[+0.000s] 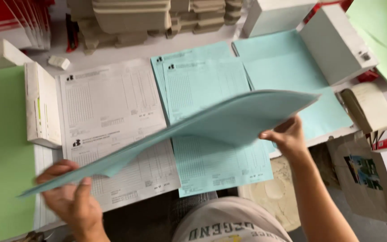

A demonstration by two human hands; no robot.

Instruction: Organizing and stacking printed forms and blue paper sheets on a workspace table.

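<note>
Left hand (75,201) fingers pinching the near left corner of a big blue sheet (211,123), thumb on top. Right hand (287,136) fingers curled around the right edge of the same sheet, pinching it too. Blue sheet held up in the air, tilted, stretched between both hands above the table (126,49). Under it, a white printed form (113,121) on the left, and just beside it on the right a pile of blue printed forms (207,85). Farther right, more blue paper (283,58) with a white box (337,42) on top. Far back, stacked cardboard trays (148,18). Green sheet (1,152) at the left edge.
</note>
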